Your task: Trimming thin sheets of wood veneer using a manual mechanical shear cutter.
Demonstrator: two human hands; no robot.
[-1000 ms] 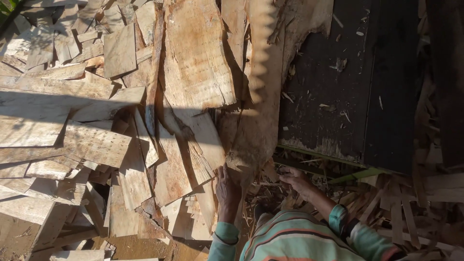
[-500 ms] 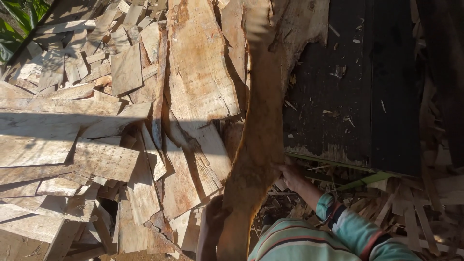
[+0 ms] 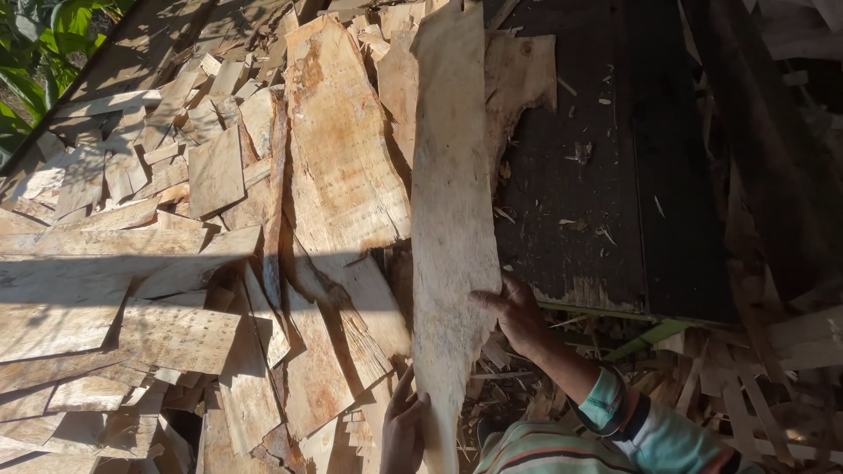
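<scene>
I hold a long, thin sheet of pale wood veneer (image 3: 452, 211) that runs from near my body up to the top of the view. My left hand (image 3: 402, 430) grips its lower left edge. Higher up, my right hand (image 3: 518, 316) holds the right edge, thumb on the face of the sheet. The sheet lies over a heap of similar veneer pieces (image 3: 338, 175). Striped sleeves cover both my forearms.
Many loose veneer sheets and offcuts (image 3: 132, 290) spread across the left and centre. A dark flat board (image 3: 606, 175) lies on the right, with splinters on it. Thin wood strips (image 3: 746, 377) pile at lower right. Green leaves (image 3: 26, 53) show at top left.
The long sheet has swung from a blurred, tilted position to lie straight and flat in view. My right hand moved up along its right edge; my left hand stays at the lower edge.
</scene>
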